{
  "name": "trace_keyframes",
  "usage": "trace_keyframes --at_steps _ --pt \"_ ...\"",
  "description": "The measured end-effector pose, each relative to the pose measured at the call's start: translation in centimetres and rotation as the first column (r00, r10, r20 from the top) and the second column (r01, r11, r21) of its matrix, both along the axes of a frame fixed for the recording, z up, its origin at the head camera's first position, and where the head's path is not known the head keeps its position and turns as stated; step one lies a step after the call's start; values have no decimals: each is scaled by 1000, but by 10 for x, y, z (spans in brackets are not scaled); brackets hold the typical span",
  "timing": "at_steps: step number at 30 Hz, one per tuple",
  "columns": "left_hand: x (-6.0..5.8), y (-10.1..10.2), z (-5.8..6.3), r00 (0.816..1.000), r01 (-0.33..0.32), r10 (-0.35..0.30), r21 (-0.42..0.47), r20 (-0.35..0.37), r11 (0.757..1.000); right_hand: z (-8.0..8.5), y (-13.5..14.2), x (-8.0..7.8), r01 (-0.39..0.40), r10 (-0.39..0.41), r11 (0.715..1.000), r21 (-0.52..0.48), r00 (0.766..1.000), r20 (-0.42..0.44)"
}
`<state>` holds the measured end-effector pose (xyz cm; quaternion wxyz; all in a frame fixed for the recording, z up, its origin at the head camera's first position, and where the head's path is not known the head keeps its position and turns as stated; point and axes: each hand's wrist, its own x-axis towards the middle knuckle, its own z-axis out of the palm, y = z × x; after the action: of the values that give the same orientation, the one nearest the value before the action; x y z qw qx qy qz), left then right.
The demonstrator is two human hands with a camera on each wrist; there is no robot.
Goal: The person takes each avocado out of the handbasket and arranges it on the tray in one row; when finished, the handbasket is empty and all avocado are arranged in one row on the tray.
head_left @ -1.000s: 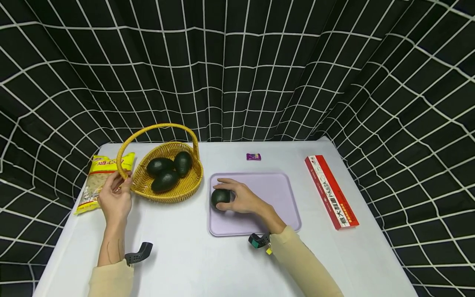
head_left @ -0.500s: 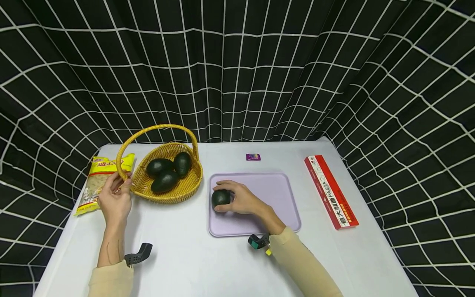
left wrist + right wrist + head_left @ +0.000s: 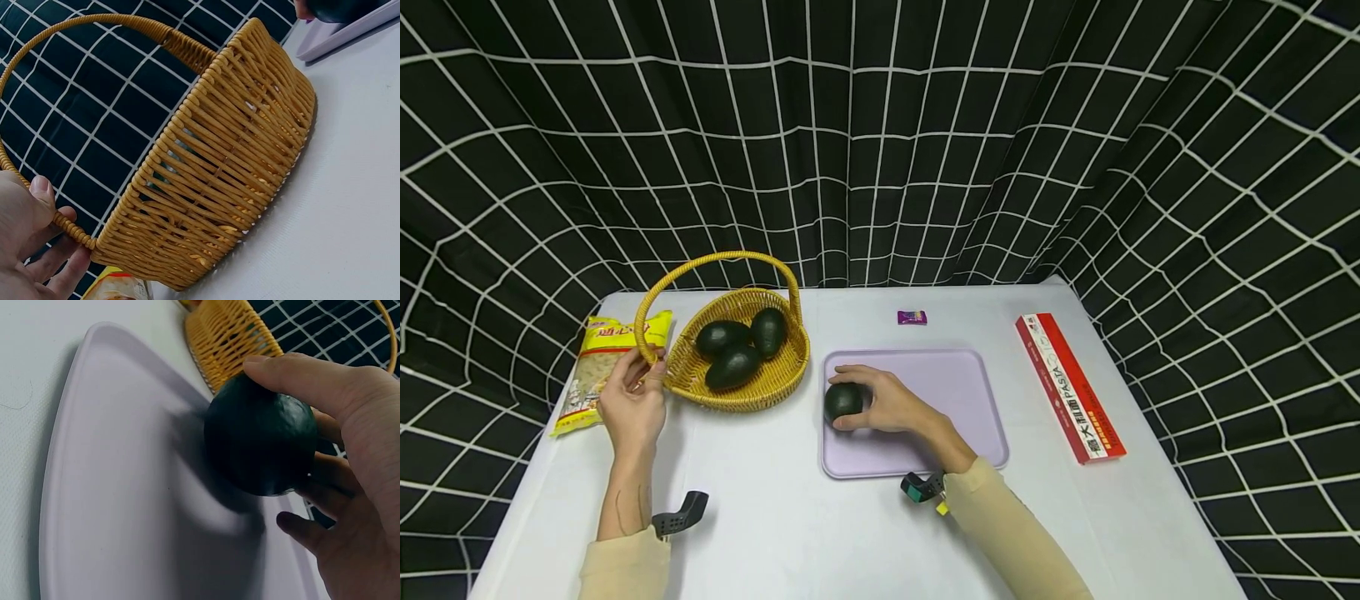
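Observation:
My left hand (image 3: 634,404) grips the side of the yellow wicker basket's arched handle (image 3: 75,232), thumb and fingers around it near the rim. Inside the basket (image 3: 778,379) lie three dark green avocados (image 3: 733,367). Another avocado (image 3: 259,437) is in my right hand (image 3: 883,400), held between the thumb and fingers. It is close over the left part of the lilac tray (image 3: 925,417), and its shadow falls on the tray in the right wrist view. The far side of this avocado is hidden by the fingers in the head view.
A yellow food bag (image 3: 580,387) lies left of the basket, partly behind my left hand. A small purple packet (image 3: 912,317) sits beyond the tray. To the right is a long red pasta box (image 3: 1070,387). A black grid-patterned curtain (image 3: 872,167) surrounds the white table (image 3: 760,517).
The avocado in my right hand has shifted very slightly left over the tray. My left hand stays on the basket handle, and the basket has hardly moved.

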<state>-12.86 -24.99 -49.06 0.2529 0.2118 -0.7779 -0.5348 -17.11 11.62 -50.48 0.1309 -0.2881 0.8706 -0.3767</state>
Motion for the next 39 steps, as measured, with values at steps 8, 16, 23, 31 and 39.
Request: trace_keyframes --at_steps 8,16,23,31,39 --pt "0 0 0 1000 -7 7 -7 -4 1000 2 1 0 -17 17 1000 -24 1000 -7" --pt "0 -1 0 1000 -7 7 -8 -12 1000 3 2 0 -30 31 999 -15 999 19" --pt "-1 -1 -1 1000 -7 7 -9 0 1000 4 0 0 -38 38 999 2 999 23" --pt "0 0 0 1000 -5 5 -3 -9 1000 1 -2 0 -41 41 999 -11 999 11" --pt "-1 1 0 1000 0 0 6 -23 1000 3 -5 1 -38 38 998 -40 999 0"
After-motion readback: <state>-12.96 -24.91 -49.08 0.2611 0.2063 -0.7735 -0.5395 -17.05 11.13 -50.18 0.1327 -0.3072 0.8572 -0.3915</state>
